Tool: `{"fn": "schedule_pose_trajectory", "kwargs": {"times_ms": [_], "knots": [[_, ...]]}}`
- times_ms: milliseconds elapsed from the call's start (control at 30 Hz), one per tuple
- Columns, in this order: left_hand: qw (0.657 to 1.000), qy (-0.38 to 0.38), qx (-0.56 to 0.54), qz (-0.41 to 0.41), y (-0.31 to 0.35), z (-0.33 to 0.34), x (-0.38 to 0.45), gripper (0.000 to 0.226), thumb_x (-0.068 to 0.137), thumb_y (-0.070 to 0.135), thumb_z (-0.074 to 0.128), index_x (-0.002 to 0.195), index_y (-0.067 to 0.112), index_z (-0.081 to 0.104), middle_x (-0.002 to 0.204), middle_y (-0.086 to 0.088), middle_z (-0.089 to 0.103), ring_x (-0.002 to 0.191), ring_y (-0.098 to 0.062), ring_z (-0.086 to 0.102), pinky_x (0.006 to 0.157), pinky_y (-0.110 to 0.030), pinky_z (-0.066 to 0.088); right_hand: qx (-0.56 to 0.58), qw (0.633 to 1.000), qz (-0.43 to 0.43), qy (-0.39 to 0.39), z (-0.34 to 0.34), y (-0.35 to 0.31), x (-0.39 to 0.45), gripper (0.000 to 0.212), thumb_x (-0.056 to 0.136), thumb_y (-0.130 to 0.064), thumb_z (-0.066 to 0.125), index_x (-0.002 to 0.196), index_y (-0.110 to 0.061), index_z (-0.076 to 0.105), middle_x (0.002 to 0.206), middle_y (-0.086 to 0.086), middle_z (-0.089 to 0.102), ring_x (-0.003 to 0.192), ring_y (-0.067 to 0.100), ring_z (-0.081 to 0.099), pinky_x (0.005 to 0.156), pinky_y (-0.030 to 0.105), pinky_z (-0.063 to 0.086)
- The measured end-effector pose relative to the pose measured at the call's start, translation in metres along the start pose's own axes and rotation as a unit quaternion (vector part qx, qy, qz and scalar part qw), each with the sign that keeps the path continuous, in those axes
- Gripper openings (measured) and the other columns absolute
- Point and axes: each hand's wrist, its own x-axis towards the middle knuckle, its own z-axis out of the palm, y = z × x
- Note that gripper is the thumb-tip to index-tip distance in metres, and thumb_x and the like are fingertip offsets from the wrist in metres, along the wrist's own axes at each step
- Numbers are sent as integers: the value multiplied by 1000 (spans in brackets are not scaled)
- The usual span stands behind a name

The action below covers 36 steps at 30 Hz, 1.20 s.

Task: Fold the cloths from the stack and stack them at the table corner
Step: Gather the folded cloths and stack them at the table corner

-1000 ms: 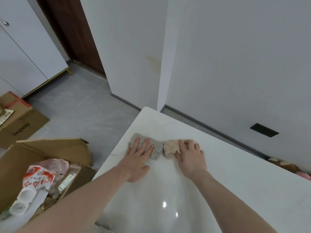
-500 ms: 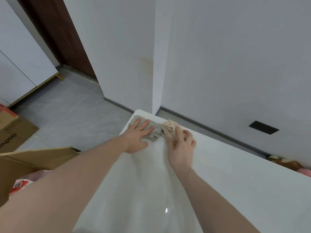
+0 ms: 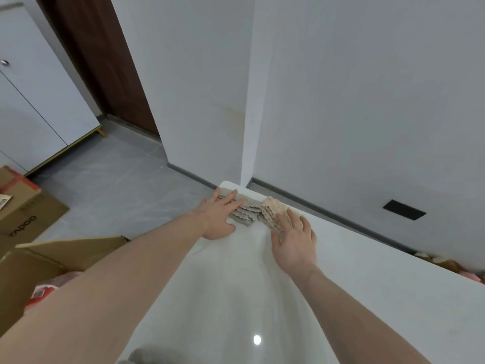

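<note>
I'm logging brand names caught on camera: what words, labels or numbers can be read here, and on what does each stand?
"rapoo", in dark letters, tilted, on the side of the cardboard box on the floor at left.
Red-and-white packet in the open carton: any print is too blurred and hidden to read.
No text shows on the cloths, table or walls.

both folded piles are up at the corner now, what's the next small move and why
Probably lift both hands off and reach back for the next cloth. The grey folded pile under the left hand and the beige folded pile under the right hand already sit side by side at the corner of the white table, fingers flat on them. A grey cloth shows at the near edge.
</note>
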Motion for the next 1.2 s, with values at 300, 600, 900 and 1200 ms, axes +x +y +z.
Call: {"fn": "schedule_pose_trajectory", "kwargs": {"times_ms": [300,600,900,1200], "knots": [[992,46,-116,1,10,17,-179,65,102,36,48,162,33,24,172,13,7,158,-17,9,128,-37,15,96,994,-42,-44,-32,-27,-120,56,101,-29,53,155,-24,39,163,0,33,149,27,29,124,41,27],[992,-27,-119,-21,12,160,-326,83,89,49,57,162,36,20,171,16,7,159,-14,7,127,-30,4,177,971,13,-162,11,-32,-294,60,99,-25,57,155,-28,38,159,-9,35,144,18,36,119,26,28],[968,-11,-199,-151,17,197,-306,84,83,39,68,157,36,29,151,8,46,131,-21,47,109,-36,46,249,945,74,-200,23,-8,-330,55,96,-24,60,148,-33,44,148,-14,41,128,9,53,107,25,44],[760,-60,-556,-331,115,165,-229,58,69,46,86,114,14,69,108,-7,75,91,-28,75,69,-44,66,277,935,140,-173,6,38,-312,56,96,-24,61,149,-32,43,145,-13,42,115,10,58,99,28,51]]}}
